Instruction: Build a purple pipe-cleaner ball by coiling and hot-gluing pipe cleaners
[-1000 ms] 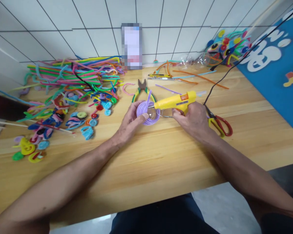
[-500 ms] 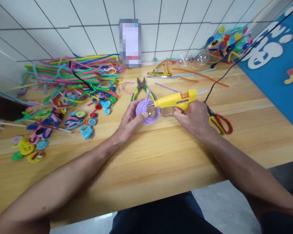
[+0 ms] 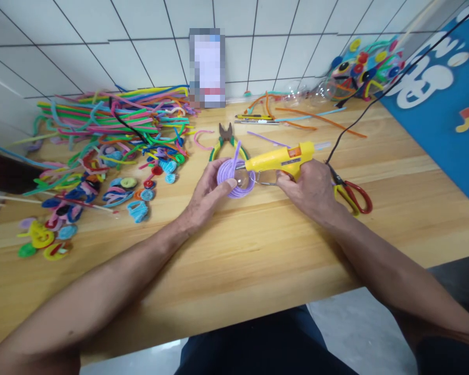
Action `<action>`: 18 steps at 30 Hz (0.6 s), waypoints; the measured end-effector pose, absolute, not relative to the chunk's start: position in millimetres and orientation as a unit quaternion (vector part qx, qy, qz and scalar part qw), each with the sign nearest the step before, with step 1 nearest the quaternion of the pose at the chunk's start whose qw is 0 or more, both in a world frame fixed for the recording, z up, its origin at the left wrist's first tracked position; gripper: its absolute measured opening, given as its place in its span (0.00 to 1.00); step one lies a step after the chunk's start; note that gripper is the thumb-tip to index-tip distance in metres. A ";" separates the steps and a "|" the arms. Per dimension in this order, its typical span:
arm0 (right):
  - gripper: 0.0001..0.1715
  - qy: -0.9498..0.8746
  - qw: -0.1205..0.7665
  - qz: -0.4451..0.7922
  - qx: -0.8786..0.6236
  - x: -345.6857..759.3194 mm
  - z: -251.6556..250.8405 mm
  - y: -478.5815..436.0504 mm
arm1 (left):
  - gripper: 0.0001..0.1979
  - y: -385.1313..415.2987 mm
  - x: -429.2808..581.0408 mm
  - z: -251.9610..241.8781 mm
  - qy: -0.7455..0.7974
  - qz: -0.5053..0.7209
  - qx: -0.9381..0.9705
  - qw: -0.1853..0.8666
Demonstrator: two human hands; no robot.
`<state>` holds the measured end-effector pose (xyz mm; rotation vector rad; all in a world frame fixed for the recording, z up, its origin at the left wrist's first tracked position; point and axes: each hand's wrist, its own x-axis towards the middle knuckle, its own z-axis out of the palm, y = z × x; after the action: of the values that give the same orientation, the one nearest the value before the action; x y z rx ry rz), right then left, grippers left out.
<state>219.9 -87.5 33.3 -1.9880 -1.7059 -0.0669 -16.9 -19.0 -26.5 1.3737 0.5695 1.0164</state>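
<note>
My left hand (image 3: 206, 197) grips a purple pipe-cleaner coil (image 3: 231, 175) wound around a clear ball, with one loose purple end sticking up. My right hand (image 3: 310, 188) is wrapped around the handle of a yellow glue gun (image 3: 278, 159). The gun's nozzle points left and touches the coil. A black cord (image 3: 359, 114) runs from the gun up to the right. Both hands hover just above the wooden table (image 3: 258, 250).
Green-handled pliers (image 3: 226, 138) lie just behind the coil. Red and yellow scissors (image 3: 350, 192) rest right of my right hand. A heap of coloured pipe cleaners (image 3: 113, 122) and small coiled discs (image 3: 140, 195) fills the left. A decorated clear ball (image 3: 361, 67) sits at the back right.
Both hands, the coil and the glue gun have stayed together and shifted only slightly up in the picture as the view moved. The grips are the same.
</note>
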 end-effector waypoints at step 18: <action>0.14 -0.633 0.304 0.000 -0.712 223.7 30.1 -87.6 | 0.28 -16.5 -18.7 -28.0 0.250 0.433 0.619 0.606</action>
<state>223.7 -87.6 30.1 -1.8867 -1.6775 0.0000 -18.7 -16.5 -28.0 1.4313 0.5774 1.0023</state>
